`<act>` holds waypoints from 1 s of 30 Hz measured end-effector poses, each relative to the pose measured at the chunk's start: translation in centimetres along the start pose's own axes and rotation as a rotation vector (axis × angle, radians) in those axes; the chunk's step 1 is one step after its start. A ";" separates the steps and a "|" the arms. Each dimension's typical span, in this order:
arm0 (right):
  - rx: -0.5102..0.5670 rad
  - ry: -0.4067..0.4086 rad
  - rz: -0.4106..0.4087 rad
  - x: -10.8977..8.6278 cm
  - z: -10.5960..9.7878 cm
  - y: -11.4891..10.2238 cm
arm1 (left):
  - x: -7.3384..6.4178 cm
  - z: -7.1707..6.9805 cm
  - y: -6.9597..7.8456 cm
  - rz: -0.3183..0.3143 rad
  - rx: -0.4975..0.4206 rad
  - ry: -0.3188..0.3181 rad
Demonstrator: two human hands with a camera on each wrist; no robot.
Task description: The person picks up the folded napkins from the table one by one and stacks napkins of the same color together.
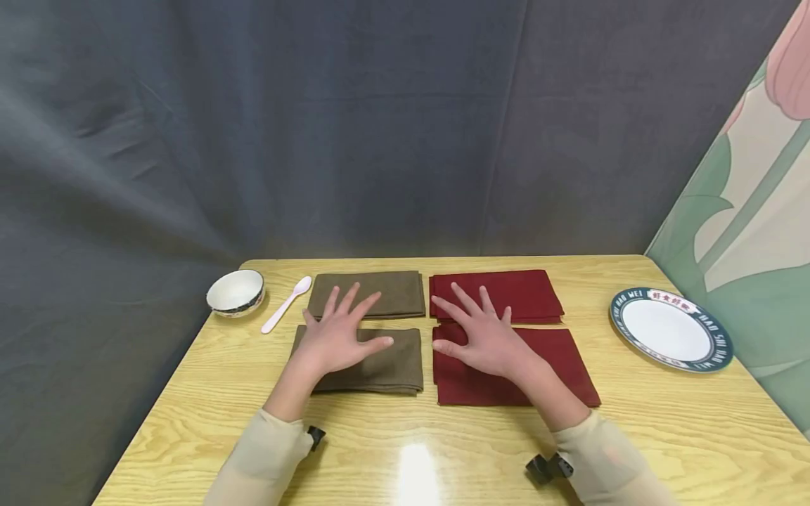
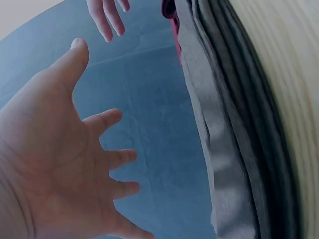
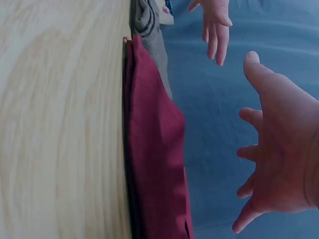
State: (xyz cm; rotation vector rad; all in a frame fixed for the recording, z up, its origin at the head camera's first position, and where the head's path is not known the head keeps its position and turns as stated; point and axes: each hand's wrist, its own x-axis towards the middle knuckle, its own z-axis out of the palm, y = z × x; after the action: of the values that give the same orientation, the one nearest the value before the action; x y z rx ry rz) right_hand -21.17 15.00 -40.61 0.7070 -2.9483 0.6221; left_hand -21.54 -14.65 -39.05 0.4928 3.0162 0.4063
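Note:
My left hand (image 1: 338,341) hovers with fingers spread above two folded brown cloths, the near one (image 1: 392,362) and the far one (image 1: 395,292). My right hand (image 1: 487,341), also spread wide, is over two folded dark red cloths, the near one (image 1: 557,358) and the far one (image 1: 519,292). Both palms face down and hold nothing. In the left wrist view a gap shows between the left hand (image 2: 60,154) and the layered brown cloth (image 2: 214,124). The right wrist view likewise shows the right hand (image 3: 284,144) apart from the red cloth (image 3: 154,139).
A white bowl with a patterned outside (image 1: 236,292) stands at the table's far left corner, beside a pale pink spoon (image 1: 287,306). On the right lies a white plate with a dark green lettered rim (image 1: 721,341). A dark curtain (image 1: 405,140) hangs behind the wooden table (image 1: 481,450).

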 end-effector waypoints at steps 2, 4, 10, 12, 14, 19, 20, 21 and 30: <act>-0.001 0.000 -0.009 0.2 0.4 -0.2 | -0.2 0.0 -0.4 -0.002 0.000 0.004; -0.005 -0.001 -0.016 0.4 0.6 -0.4 | -0.4 -0.1 -0.8 -0.003 -0.009 0.009; 0.064 -0.044 -0.030 0.6 1.1 -1.0 | -1.1 -0.3 -1.9 -0.009 -0.043 0.006; 0.126 -0.066 -0.041 0.6 1.1 -1.3 | -1.4 -0.3 -2.4 -0.015 -0.047 0.003; 0.184 -0.086 -0.056 0.6 1.1 -1.7 | -1.6 -0.3 -2.9 -0.020 -0.049 0.003; 0.256 -0.123 -0.070 0.8 1.2 -2.5 | -2.0 -0.1 -4.0 -0.028 -0.071 -0.001; 0.261 -0.131 -0.072 0.8 1.4 -2.6 | -2.1 -0.1 -4.3 -0.028 -0.078 -0.001; 0.266 -0.139 -0.073 0.8 1.5 -2.7 | -2.2 0.0 -4.5 -0.027 -0.085 -0.003; 0.357 -0.161 -0.111 1.5 2.8 -2.8 | -2.7 0.7 -7.3 -0.018 -0.190 -0.018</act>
State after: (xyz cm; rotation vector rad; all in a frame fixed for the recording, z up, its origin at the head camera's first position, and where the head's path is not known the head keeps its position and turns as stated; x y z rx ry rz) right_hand -21.14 10.94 -41.90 0.9839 -2.9415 1.1487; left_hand -21.16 -21.97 -41.61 0.4519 2.9226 0.6745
